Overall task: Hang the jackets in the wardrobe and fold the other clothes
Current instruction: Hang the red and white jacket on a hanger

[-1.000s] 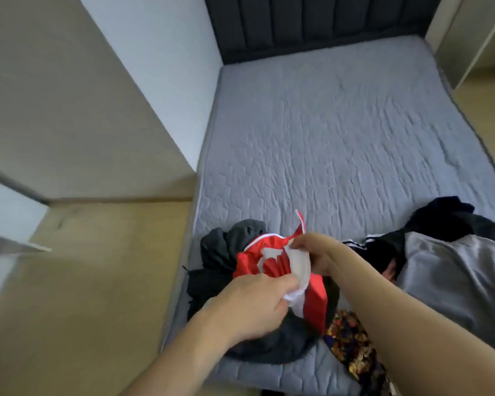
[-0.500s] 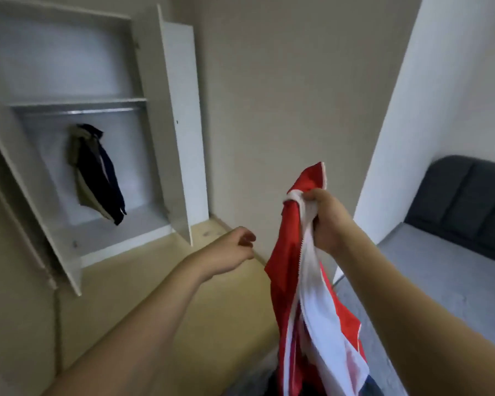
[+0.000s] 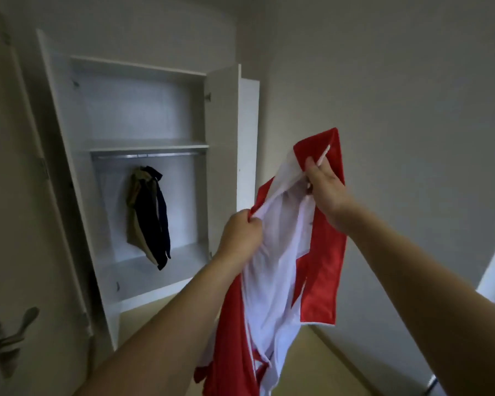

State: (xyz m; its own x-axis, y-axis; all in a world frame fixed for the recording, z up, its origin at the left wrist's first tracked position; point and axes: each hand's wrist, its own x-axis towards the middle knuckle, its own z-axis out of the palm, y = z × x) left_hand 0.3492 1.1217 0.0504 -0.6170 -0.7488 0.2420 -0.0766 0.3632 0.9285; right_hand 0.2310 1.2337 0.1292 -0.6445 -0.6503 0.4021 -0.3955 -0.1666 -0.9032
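Bedroom corner, beige walls, wood-tone floor [image 3: 306, 364] at 6 o'clock.

Nearest: two bare forearms come in from 6 and 4 o'clock. Between them hangs a red jacket [image 3: 320, 270] with white lining, held up in the air at frame centre-right, lower end dropping out of view at 6 o'clock. Lining faces the camera, jacket spread open between the hands.

Left hand [image 3: 242, 235], just below centre: fingers curled, pinching the jacket's left front edge, red trim bunched at the knuckles.

Right hand [image 3: 323, 184], at 2 o'clock of the left one and higher: gripping the collar area, fingers wrapped into the white lining, a red collar flap standing up above it.

Door handle [image 3: 10, 335] at 8 o'clock, blurred, on a near door panel.

Further back, 10 to 11 o'clock: white wardrobe [image 3: 69, 167], doors open. Shelf [image 3: 149, 145] across the upper part, metal rail [image 3: 146, 156] just under it. One dark navy and tan jacket [image 3: 149, 218] hangs from the rail, left of the rail's middle, hem clear of the wardrobe floor. Hanger not resolvable.
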